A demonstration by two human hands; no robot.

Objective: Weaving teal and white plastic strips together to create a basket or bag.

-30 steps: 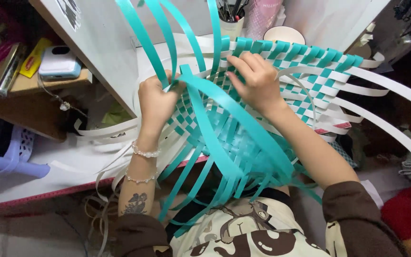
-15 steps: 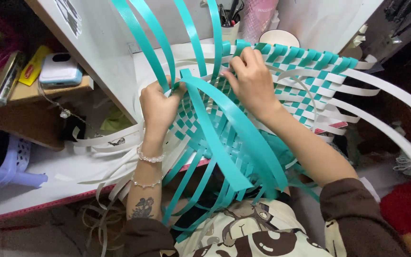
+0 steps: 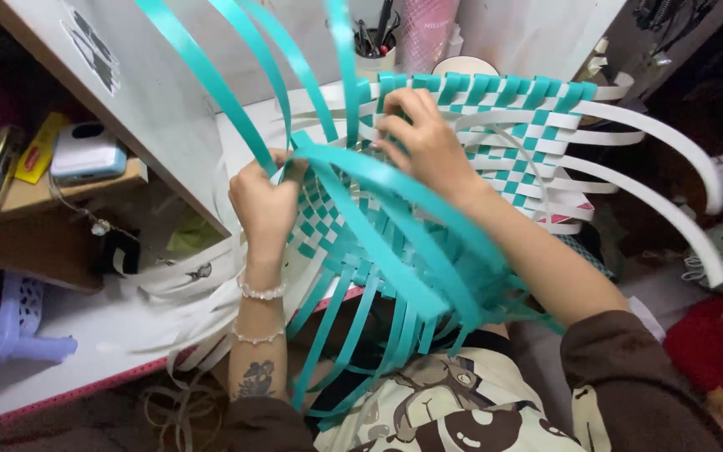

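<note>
White table (image 3: 127, 335) below, shelf (image 3: 43, 192) off to the side. A teal-and-white woven mat (image 3: 495, 134) lies on the table, teal strips (image 3: 395, 251) trailing into the lap. Right hand (image 3: 424, 142) presses on the weave, fingers curled; left hand (image 3: 265, 201) pinches one teal strip.

- The teal straps (image 3: 395, 201) look like smooth plastic with a slight sheen.
- The white straps (image 3: 663, 142) are the same flat plastic, a little glossy.
- The desk (image 3: 85, 335) has a smooth, matt white top.
- The shelf (image 3: 43, 226) looks like brown wood, matt.
- The 2 bracelets (image 3: 259, 291) are glossy pale beads.
- The sleeve (image 3: 629, 377) is soft brown cloth.
- The stool (image 3: 10, 335) is smooth lilac plastic.
</note>
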